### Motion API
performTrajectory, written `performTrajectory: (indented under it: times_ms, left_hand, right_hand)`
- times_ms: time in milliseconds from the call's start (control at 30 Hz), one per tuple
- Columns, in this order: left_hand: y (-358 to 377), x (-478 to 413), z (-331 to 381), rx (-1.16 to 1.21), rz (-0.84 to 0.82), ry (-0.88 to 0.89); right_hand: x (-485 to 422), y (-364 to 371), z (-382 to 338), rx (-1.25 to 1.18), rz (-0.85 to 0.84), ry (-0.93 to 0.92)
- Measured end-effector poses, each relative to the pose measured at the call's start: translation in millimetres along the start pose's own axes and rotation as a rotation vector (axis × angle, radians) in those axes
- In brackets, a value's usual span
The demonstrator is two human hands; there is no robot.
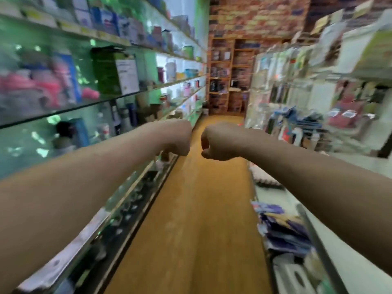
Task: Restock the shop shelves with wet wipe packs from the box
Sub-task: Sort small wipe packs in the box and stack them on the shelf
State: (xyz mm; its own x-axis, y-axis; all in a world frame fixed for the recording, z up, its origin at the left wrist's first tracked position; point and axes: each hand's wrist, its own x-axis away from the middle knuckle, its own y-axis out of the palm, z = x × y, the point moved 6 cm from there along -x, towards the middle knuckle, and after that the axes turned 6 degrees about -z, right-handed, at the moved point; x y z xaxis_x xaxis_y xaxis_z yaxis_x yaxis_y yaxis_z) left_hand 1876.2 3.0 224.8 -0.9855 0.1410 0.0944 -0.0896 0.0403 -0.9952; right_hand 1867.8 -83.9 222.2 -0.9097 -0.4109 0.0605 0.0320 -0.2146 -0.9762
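Both my arms stretch forward over the shop aisle. My left hand (179, 137) and my right hand (216, 142) hang side by side at mid-frame, a small gap between them, fingers curled down into loose fists. Neither hand holds anything. No box and no wet wipe packs can be made out; the picture is blurred by motion.
Glass shelves (63, 109) full of bottles and boxes run along the left. Racks of hanging packets (282, 81) and low shelves (284, 230) with purple packs line the right. An orange floor (201, 209) leads to wooden shelving (230, 77) against a brick-pattern wall.
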Motion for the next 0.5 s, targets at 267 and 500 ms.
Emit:
performTrajectory:
  times_ms: [267, 500]
  left_hand:
    - [115.7, 87.6, -150.1, 0.092, -0.283, -0.234]
    - [210.7, 163.7, -249.9, 0.238, -0.474, -0.426]
  right_hand:
    - [-18.9, 67.0, -191.6, -0.171, -0.097, -0.267]
    - [-29.4, 132.5, -325.7, -0.220, -0.287, -0.441]
